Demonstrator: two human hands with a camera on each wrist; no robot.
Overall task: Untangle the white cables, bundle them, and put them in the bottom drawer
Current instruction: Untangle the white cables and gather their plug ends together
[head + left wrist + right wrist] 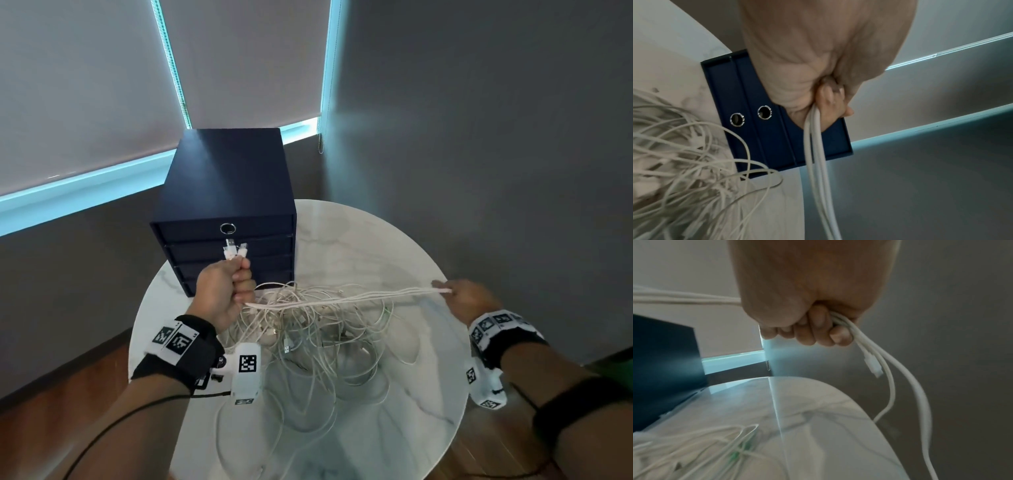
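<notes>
**White strands pulled taut between 2 fists**

White cables (342, 297) stretch from the left hand (222, 291), fingers curled round the plug ends, to the right hand (469, 298) at 3 o'clock, fingers clenched on them, probably to draw them clear of the tangle (318, 342) on the marble table (376, 233). Drawer unit (226, 192) waits at 12 o'clock.

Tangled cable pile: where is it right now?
In the head view the tangled cable pile lies mid-table, in front of the blue drawer unit, under the strands stretched between left hand and right hand.

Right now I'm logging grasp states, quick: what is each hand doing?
Left hand: fist closed on the pulled-out white cables, plug ends sticking up.
Right hand: fingers curled round the same white cables' other end.
</notes>
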